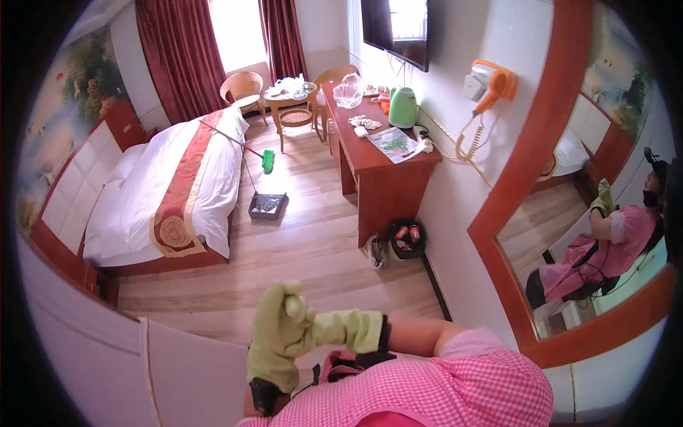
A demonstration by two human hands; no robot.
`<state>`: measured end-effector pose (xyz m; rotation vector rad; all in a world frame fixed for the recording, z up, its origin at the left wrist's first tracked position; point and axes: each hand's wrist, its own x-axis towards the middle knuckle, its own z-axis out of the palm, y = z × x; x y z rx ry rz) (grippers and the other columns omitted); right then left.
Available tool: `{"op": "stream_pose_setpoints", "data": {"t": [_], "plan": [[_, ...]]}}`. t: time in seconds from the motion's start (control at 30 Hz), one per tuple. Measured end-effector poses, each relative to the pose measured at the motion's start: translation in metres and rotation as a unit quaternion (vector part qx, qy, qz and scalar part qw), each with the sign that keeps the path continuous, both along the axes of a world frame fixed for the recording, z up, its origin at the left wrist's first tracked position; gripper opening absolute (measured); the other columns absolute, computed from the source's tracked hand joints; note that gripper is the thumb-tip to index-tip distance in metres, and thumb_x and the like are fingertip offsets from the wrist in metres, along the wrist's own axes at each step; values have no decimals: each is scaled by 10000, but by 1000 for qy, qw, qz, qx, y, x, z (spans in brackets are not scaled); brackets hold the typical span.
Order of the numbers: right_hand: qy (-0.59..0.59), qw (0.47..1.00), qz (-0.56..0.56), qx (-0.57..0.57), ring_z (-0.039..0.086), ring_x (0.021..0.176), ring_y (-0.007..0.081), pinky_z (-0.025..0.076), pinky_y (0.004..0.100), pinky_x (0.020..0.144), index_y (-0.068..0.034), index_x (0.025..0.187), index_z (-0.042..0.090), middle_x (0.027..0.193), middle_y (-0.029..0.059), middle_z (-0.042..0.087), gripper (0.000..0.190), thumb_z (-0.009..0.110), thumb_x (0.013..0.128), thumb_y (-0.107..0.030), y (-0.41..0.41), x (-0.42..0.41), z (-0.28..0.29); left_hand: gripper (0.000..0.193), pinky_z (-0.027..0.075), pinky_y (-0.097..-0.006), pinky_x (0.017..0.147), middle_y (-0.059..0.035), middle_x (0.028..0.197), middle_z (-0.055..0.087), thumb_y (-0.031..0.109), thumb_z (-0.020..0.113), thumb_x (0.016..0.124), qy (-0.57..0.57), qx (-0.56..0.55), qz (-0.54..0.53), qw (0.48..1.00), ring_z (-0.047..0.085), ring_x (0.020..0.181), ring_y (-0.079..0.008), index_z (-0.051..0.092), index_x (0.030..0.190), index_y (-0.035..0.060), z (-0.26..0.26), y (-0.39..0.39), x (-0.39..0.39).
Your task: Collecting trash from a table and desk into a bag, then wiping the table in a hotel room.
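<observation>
Both of my hands wear pale green gloves with dark bands at the wrists. My left hand (273, 328) is raised in front of my body, its fingers curled at the top. Coming across from the right, my right hand (304, 331) meets the left one, and the gloved fingers overlap. Whether anything is held between them is hidden. Below the gloves shows a pink checked garment (405, 384), with dark straps and a cable near the waist. The wall mirror (592, 213) also reflects the raised gloved hands.
A bed (213, 187) stands left, with a green-bristled broom (268, 161) leaning on it beside a dustpan (268, 206). On the right, a desk (395, 197) bears a green kettle (403, 108) and plastic bags. A filled waste bin (406, 238) sits against the wall.
</observation>
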<state>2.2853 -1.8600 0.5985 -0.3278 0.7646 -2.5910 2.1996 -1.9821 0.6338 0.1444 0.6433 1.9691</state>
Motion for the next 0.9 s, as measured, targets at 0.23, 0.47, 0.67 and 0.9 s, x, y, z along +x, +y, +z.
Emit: {"op": "stream_pose_setpoints", "data": {"t": [0.23,0.47,0.67,0.9], "plan": [[-82,933,-170,308,688,947,145,547,297,830,-15,1116,698,1092,94,731,264,676,998,-250,231,-99,-28,416,338,-306,545,62,522,316,401,515,1071,104,-84,-36,990,328,491,-109,663,879,63,-18,129,-175],[-140,903,-279,296,540,495,87,413,239,468,-60,887,698,699,28,674,415,598,1034,-435,408,-244,-84,243,356,-236,506,103,603,258,309,676,995,-52,-134,222,964,259,499,-42,594,866,120,-46,199,-376],[-165,888,-174,393,536,485,94,426,243,480,-47,779,712,607,29,635,510,589,1012,-485,482,-375,-28,174,282,-207,483,100,611,235,237,603,1031,-130,-80,382,912,230,490,-38,577,916,109,-41,250,-521],[-225,859,-224,400,644,618,94,470,234,550,-58,889,743,760,46,716,401,626,1009,-422,604,-483,-44,193,258,-218,486,88,583,218,195,497,1074,-110,56,236,964,216,462,-39,565,903,137,-94,352,-720]]}}
